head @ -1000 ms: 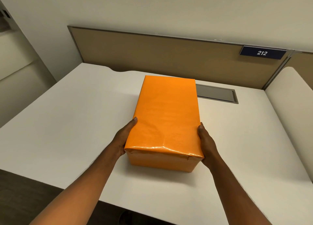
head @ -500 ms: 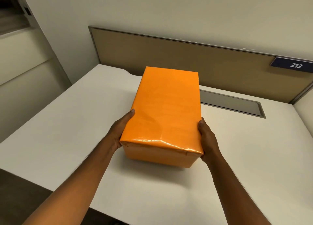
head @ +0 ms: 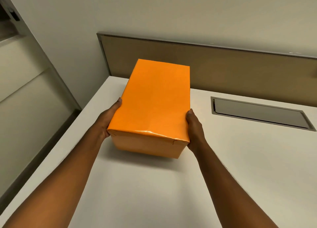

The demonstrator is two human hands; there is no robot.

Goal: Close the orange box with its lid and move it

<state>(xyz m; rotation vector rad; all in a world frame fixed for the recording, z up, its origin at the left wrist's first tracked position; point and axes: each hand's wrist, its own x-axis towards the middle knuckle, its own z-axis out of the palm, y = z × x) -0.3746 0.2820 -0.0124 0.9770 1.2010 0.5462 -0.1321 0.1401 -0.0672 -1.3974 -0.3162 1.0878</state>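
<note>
The orange box (head: pixel 155 105) has its lid on and is held above the white desk (head: pixel 154 190), with a shadow under its near end. My left hand (head: pixel 107 118) presses against its left side near the front corner. On the opposite side my right hand (head: pixel 194 129) grips the right wall near the front. The fingers of both hands are hidden under or behind the box. The lid's top is smooth, with a crease along its near edge.
A grey cable hatch (head: pixel 259 113) is set into the desk to the right of the box. A brown partition panel (head: pixel 240 66) runs along the desk's back edge. The desk's left edge (head: pixel 56 152) drops to the floor beside a wall.
The box has risen off the desk and moved left toward the desk's left side, carried by both hands. The view has turned left, so the hatch and partition sit further right.
</note>
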